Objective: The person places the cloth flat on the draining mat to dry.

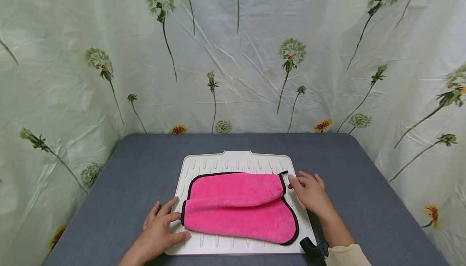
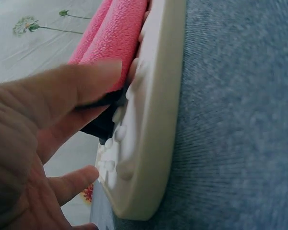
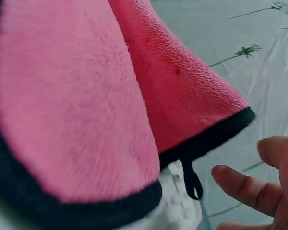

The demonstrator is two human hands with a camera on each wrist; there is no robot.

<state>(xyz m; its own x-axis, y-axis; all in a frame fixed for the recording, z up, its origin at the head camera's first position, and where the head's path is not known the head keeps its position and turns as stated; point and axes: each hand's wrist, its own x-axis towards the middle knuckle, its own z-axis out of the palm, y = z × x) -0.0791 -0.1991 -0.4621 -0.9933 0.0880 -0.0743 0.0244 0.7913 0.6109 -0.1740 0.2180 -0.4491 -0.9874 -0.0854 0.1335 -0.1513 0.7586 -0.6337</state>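
A pink plush towel (image 1: 236, 223) with black edging lies on a white ridged board (image 1: 218, 250), a fold running across its middle. My left hand (image 1: 156, 231) is at the towel's left edge, fingers spread. In the left wrist view its index finger reaches the black edging (image 2: 98, 127), and the thumb stands out in front of the pink pile. Near the upper right corner, my right hand (image 1: 311, 193) has loosely bent fingers and holds nothing. A small black hanging loop (image 3: 194, 182) sticks out from that corner, just short of the right fingertips.
The board lies on a grey cloth-covered table (image 1: 142, 169). Behind and at the sides hangs a pale curtain (image 1: 247, 63) printed with dandelions. A black wrist strap (image 1: 314, 247) is on the right wrist, above a cream sleeve (image 1: 346, 256).
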